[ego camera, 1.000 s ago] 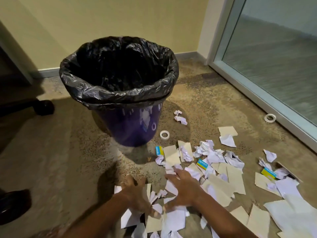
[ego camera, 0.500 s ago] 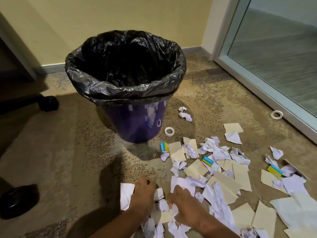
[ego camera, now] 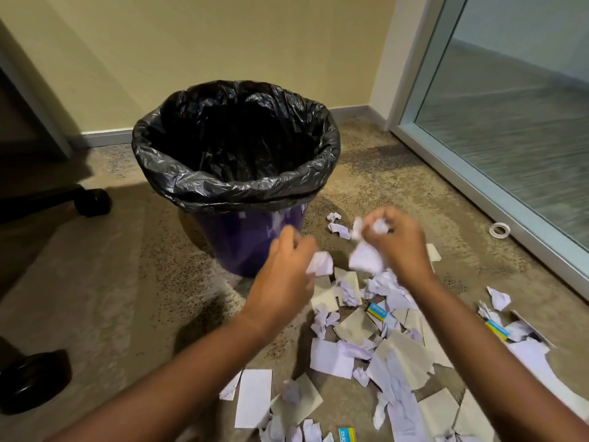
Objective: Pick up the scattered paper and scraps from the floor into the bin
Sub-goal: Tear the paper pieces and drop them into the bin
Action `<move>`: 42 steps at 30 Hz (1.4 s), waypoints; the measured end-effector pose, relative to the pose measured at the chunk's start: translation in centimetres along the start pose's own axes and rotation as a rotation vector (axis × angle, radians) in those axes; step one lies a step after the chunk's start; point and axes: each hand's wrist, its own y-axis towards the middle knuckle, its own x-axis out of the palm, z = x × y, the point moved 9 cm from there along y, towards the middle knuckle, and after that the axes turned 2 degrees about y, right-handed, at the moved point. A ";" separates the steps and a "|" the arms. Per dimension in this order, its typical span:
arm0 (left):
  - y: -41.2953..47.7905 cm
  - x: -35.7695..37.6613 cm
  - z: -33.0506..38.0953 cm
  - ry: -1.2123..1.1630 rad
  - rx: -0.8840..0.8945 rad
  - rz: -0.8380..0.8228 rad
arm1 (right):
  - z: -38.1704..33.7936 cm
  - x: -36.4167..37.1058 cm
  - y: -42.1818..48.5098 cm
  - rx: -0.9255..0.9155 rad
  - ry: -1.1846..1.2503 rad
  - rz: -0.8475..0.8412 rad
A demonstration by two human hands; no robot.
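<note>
head view | left hand (ego camera: pixel 287 275) curls its fingers round a crumpled white paper wad (ego camera: pixel 320 264), raised in front of the purple bin (ego camera: pixel 248 240) (black liner (ego camera: pixel 236 186) folded over its rim) | right hand (ego camera: pixel 398 247) clutches a bigger paper bunch (ego camera: pixel 366 258) just right of the bin | torn paper scraps (ego camera: pixel 398 355) lie scattered on the carpet (ego camera: pixel 127 298) below both hands

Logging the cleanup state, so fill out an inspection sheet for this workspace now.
Surface: speckled carpet, strewn with paper on the right side.
Job's things: purple bin with black liner, upright, interior too dark to read; torn paper and scraps lie on the floor.
Clutter: tape ring beside the glass door; blue-and-yellow cards among the scraps.
Hands: left hand grips a white wad; right hand grips crumpled paper; both are held up in front of the bin.
Cables: nothing seen.
Surroundings: yellow wall, chair caster at left.
</note>
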 end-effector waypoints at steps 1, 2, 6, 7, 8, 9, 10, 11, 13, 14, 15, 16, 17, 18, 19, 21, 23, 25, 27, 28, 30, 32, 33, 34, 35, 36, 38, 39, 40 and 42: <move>0.7 -2.2 1.5 -0.021 0.061 0.079 | -2.3 -1.3 1.0 -0.049 0.046 0.095; 1.4 -4.6 2.9 -0.029 0.119 0.165 | -4.7 -2.4 1.9 -0.107 0.092 0.184; 4.9 -12.5 4.7 0.062 0.156 0.447 | -12.2 -3.4 4.9 -0.292 0.227 0.389; 6.1 -13.6 3.8 0.090 0.097 0.474 | -13.4 -2.7 5.6 -0.322 0.238 0.404; 7.5 -14.2 2.8 0.120 0.035 0.477 | -14.3 -1.8 6.2 -0.346 0.222 0.407; 8.7 -14.2 1.6 0.153 -0.034 0.451 | -14.7 -0.6 6.7 -0.360 0.182 0.393; 9.9 -13.6 0.0 0.175 -0.119 0.394 | -14.8 0.9 7.3 -0.364 0.122 0.358; 10.8 -12.6 -1.8 0.171 -0.226 0.310 | -14.5 2.5 7.9 -0.358 0.057 0.304; 11.1 -10.1 -5.5 0.070 -0.478 0.118 | -13.0 5.9 8.9 -0.311 -0.081 0.152; 10.8 -8.9 -6.8 0.014 -0.585 0.040 | -12.2 7.3 9.0 -0.289 -0.143 0.058; 10.3 -8.3 -7.3 -0.010 -0.646 -0.002 | -11.8 8.4 8.8 -0.289 -0.188 -0.024; 10.2 -8.2 -7.3 0.000 -0.647 0.009 | -11.8 8.8 8.4 -0.327 -0.211 -0.067; 10.1 -8.6 -6.5 0.045 -0.583 0.076 | -12.3 8.6 7.7 -0.394 -0.211 -0.067; 10.0 -9.6 -5.2 0.114 -0.458 0.188 | -12.8 8.0 6.7 -0.472 -0.194 -0.035; 9.4 -10.5 -3.3 0.190 -0.294 0.316 | -13.1 7.0 5.6 -0.542 -0.165 0.014; 7.3 -11.2 0.7 0.278 0.065 0.533 | -11.7 4.9 3.4 -0.617 -0.099 0.124; 4.8 -8.9 3.6 0.326 0.406 0.568 | -7.8 3.5 2.0 -0.540 -0.073 0.178; 2.5 -4.2 4.5 0.409 0.628 0.497 | -2.3 3.5 1.2 -0.379 -0.156 0.134; 1.5 1.5 3.6 0.473 0.611 0.241 | 4.6 4.0 0.7 -0.165 -0.368 0.008; 1.3 4.5 2.5 0.466 0.505 0.035 | 8.2 4.2 0.3 -0.045 -0.505 -0.076; 0.1 10.5 -1.2 0.415 0.208 -0.349 | 15.0 3.7 -1.4 0.207 -0.729 -0.258; -2.0 14.8 -3.8 0.382 -0.015 -0.640 | 20.0 3.1 -3.6 0.397 -0.823 -0.422; -2.7 16.3 -4.3 0.369 -0.057 -0.713 | 21.6 3.0 -4.6 0.463 -0.831 -0.484; -3.2 17.6 -4.4 0.353 -0.080 -0.764 | 22.7 3.0 -5.4 0.509 -0.832 -0.527; -3.7 18.7 -4.5 0.345 -0.099 -0.807 | 23.4 3.0 -6.1 0.541 -0.834 -0.545; -4.1 19.6 -4.6 0.346 -0.116 -0.845 | 23.6 3.0 -6.3 0.540 -0.840 -0.544; -4.7 20.9 -4.7 0.359 -0.156 -0.902 | 23.7 2.9 -6.4 0.495 -0.836 -0.504; -4.9 21.3 -4.7 0.366 -0.172 -0.916 | 23.5 3.0 -6.4 0.455 -0.838 -0.483; -5.1 21.6 -4.6 0.382 -0.174 -0.921 | 23.1 3.2 -6.5 0.408 -0.858 -0.465; -5.1 21.9 -4.2 0.428 -0.144 -0.886 | 22.5 3.6 -6.8 0.351 -0.904 -0.454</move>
